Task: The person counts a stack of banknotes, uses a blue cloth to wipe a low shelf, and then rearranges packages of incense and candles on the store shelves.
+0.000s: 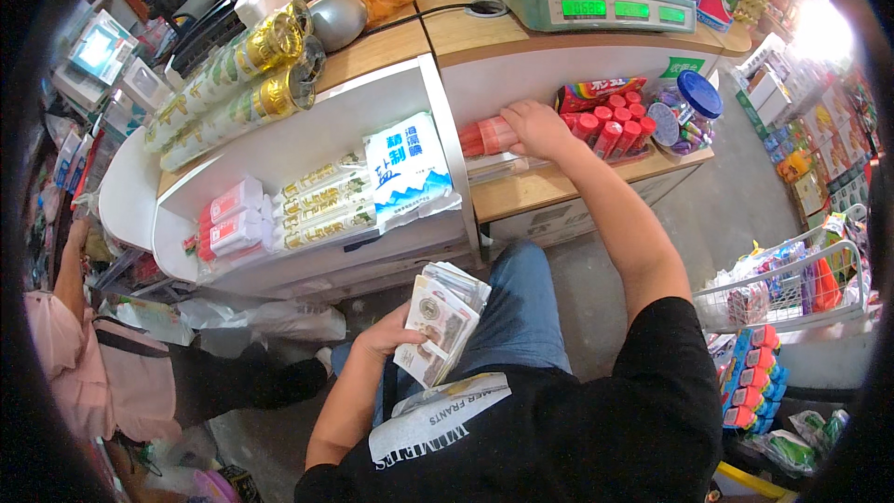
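Note:
My left hand (391, 332) grips a thick stack of printed paper notes (447, 314) in front of my lap, thumb on top. The notes look like joss paper. My right hand (541, 129) reaches into the counter's right-hand compartment. Its fingers close over the end of a red bundle (482, 137) in clear wrapping, lying on its side; what is inside cannot be told. Just right of that hand stand several red cylinders (607, 129), packed upright together. Behind them is a red packet (601, 92) with colourful lettering.
A jar with a blue lid (700, 94) stands at the shelf's right end. Above is a green-lit weighing scale (621, 10). The left compartment holds a salt bag (408, 168) and noodle packs (325, 209). A person (105, 370) stands at left; a wire basket (789, 286) is at right.

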Demonstrator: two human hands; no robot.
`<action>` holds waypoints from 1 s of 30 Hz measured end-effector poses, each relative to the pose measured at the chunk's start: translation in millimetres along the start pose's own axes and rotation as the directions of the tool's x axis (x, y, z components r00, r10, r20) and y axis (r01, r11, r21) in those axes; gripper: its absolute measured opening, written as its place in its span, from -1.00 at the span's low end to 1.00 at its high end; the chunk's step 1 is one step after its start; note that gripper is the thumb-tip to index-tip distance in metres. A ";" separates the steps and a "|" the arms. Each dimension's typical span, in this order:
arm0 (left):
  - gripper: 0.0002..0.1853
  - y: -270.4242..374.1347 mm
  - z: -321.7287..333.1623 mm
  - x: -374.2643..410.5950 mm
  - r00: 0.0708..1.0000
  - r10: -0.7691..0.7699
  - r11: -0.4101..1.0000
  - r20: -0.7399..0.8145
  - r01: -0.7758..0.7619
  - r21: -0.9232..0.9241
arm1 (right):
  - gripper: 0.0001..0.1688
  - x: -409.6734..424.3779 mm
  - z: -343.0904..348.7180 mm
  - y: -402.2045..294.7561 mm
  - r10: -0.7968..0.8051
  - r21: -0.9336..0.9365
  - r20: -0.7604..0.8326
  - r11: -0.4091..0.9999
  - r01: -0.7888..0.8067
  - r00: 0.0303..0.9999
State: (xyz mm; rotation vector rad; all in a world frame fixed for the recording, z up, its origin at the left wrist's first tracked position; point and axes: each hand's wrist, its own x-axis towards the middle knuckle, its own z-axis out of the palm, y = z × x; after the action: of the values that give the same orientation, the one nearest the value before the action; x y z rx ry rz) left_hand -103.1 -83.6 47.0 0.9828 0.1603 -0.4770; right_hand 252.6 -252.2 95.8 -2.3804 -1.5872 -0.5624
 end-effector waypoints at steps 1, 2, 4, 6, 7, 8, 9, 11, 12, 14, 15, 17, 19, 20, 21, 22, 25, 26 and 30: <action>-0.22 1.2 0.4 2.9 1.000 -0.014 0.999 -0.002 0.014 0.039 | -0.44 3.8 0.4 1.1 0.009 -0.016 0.086 1.000 -0.008 0.996; -0.23 2.7 0.3 6.0 1.000 -0.029 0.997 -0.003 0.029 0.078 | -0.42 7.6 -0.4 2.7 0.021 -0.034 0.170 0.999 -0.015 0.985; -0.26 8.6 4.7 10.8 0.999 -0.050 0.992 -0.010 0.051 0.120 | -0.42 13.2 -2.4 -0.2 0.027 -0.058 0.293 0.998 -0.010 0.956; -0.24 12.7 9.3 16.7 0.999 -0.043 0.990 -0.016 0.045 0.132 | -0.43 15.8 -1.3 -2.0 0.020 -0.078 0.368 0.997 0.010 0.930; -0.23 14.6 11.6 19.3 0.999 -0.040 0.989 -0.018 0.042 0.140 | -0.44 15.8 -1.6 -4.1 0.028 -0.069 0.362 0.998 -0.003 0.932; -0.18 17.3 15.0 21.2 0.999 -0.041 0.993 -0.010 0.042 0.106 | -0.46 14.7 -2.6 -7.2 0.038 -0.061 0.356 0.998 -0.017 0.934; -0.16 20.7 19.1 24.5 0.999 -0.039 0.993 -0.004 0.039 0.114 | -0.47 13.0 -3.1 -8.4 0.050 -0.054 0.351 0.998 -0.033 0.935; -0.13 29.0 28.3 31.5 0.999 -0.037 0.991 0.011 0.035 0.130 | -0.47 10.2 3.0 -5.5 0.046 -0.020 0.319 0.999 -0.042 0.946; -0.12 33.7 33.3 34.0 0.999 -0.048 0.987 0.001 0.047 0.155 | -0.47 10.5 3.5 -4.5 0.045 -0.002 0.302 0.999 -0.047 0.952; -0.11 38.8 38.7 41.3 0.999 -0.052 0.976 -0.001 0.051 0.213 | -0.45 12.7 3.1 -2.0 0.045 -0.037 0.329 0.999 -0.035 0.943; -0.11 40.3 40.8 43.7 0.999 -0.054 0.969 -0.005 0.054 0.241 | -0.44 14.6 1.4 -2.3 0.044 -0.053 0.342 0.998 -0.028 0.938; -0.11 40.9 41.4 48.9 0.998 -0.057 0.962 0.002 0.054 0.268 | -0.40 18.6 -3.3 -3.2 0.057 -0.039 0.399 0.998 -0.045 0.915; -0.11 50.4 50.2 54.2 0.999 -0.049 0.938 -0.009 0.049 0.342 | -0.37 20.8 -3.7 -2.0 0.078 -0.025 0.447 0.997 -0.075 0.891; -0.10 51.8 51.4 58.1 0.999 -0.036 0.938 0.012 0.030 0.344 | -0.36 21.0 -0.5 -1.4 0.090 -0.014 0.468 0.995 -0.094 0.879; -0.10 54.2 52.9 61.3 0.999 -0.035 0.917 0.005 0.030 0.399 | -0.35 21.4 1.1 -1.3 0.100 -0.004 0.490 0.994 -0.113 0.866; -0.10 57.5 55.4 63.9 0.999 -0.034 0.891 -0.001 0.031 0.452 | -0.37 20.4 2.1 -1.4 0.090 -0.018 0.473 0.996 -0.092 0.877; -0.11 66.6 64.0 74.7 0.999 -0.039 0.837 0.026 0.019 0.547 | -0.44 13.8 5.6 -6.1 0.090 -0.023 0.414 0.996 -0.088 0.906; -0.12 70.5 68.4 77.7 0.998 -0.053 0.817 0.025 0.029 0.577 | -0.47 11.9 7.4 -7.6 0.116 0.000 0.389 0.992 -0.126 0.914; -0.15 73.4 75.8 89.2 0.997 -0.071 0.753 -0.006 0.058 0.656 | -0.62 9.7 -2.2 -15.7 0.147 0.050 0.320 0.984 -0.171 0.936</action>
State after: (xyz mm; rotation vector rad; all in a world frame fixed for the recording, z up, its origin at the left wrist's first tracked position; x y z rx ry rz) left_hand 3.2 -140.6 114.3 1.6743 0.0000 -0.6245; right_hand 241.0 -238.8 101.6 -2.6085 -1.4778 -0.0874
